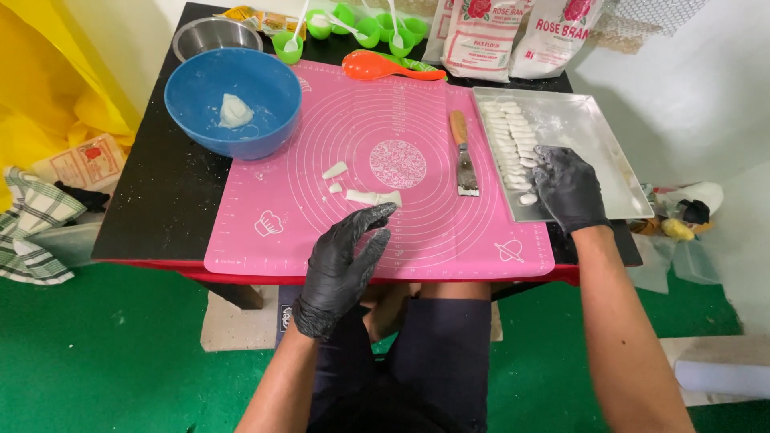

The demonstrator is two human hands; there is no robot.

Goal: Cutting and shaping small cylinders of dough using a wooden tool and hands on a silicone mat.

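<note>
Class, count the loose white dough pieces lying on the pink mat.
3: a slanted piece, a tiny bit just below it, and a longer strip by the left hand. The hand may hide more.

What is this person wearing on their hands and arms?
Both the left hand and the right hand wear thin, black, slightly shiny disposable gloves, wrinkled at the knuckles and ending at the wrists. The forearms above the gloves are bare: no sleeves, watch or jewellery show.
</note>
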